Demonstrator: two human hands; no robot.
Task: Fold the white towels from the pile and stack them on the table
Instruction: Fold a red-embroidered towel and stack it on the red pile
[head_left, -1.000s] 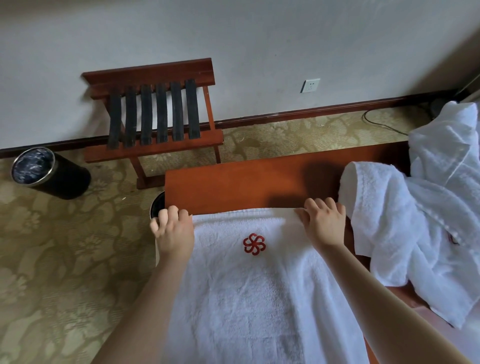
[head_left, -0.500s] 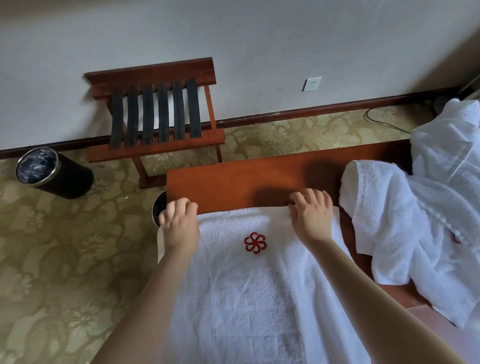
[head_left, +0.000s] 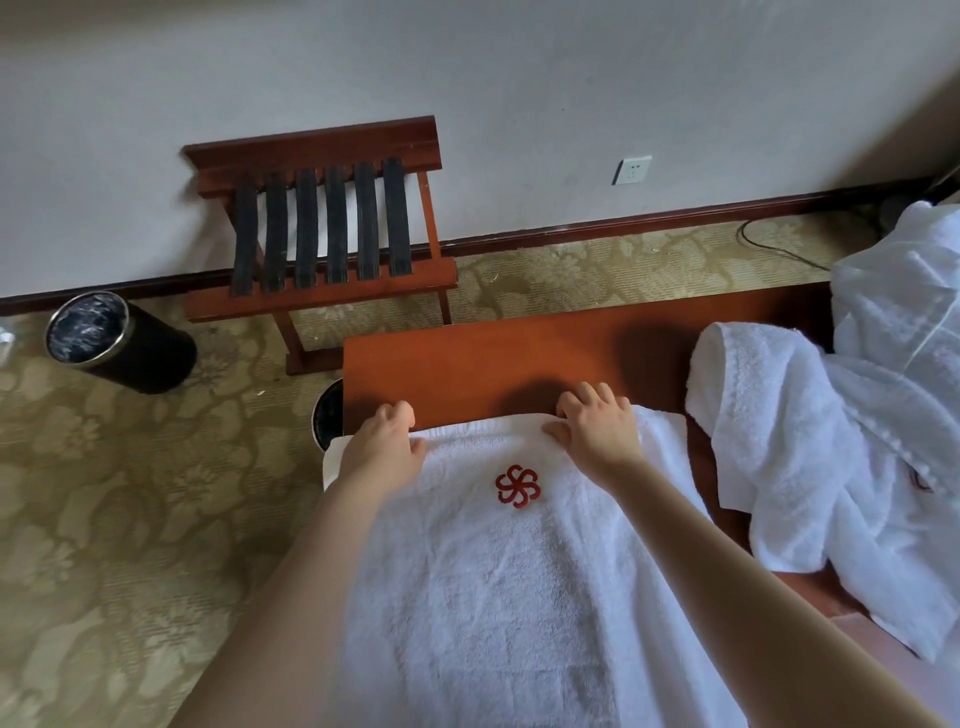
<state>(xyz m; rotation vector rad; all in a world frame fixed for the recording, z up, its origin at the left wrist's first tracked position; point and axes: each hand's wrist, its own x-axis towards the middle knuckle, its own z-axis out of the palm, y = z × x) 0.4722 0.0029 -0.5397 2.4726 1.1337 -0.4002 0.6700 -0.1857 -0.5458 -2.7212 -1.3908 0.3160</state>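
Fingers (head_left: 397, 413) of left hand (head_left: 382, 452) and right hand (head_left: 597, 436) on towel (head_left: 493, 597), far edge.

left hand (head_left: 387, 448), right hand (head_left: 598, 435), both palms down
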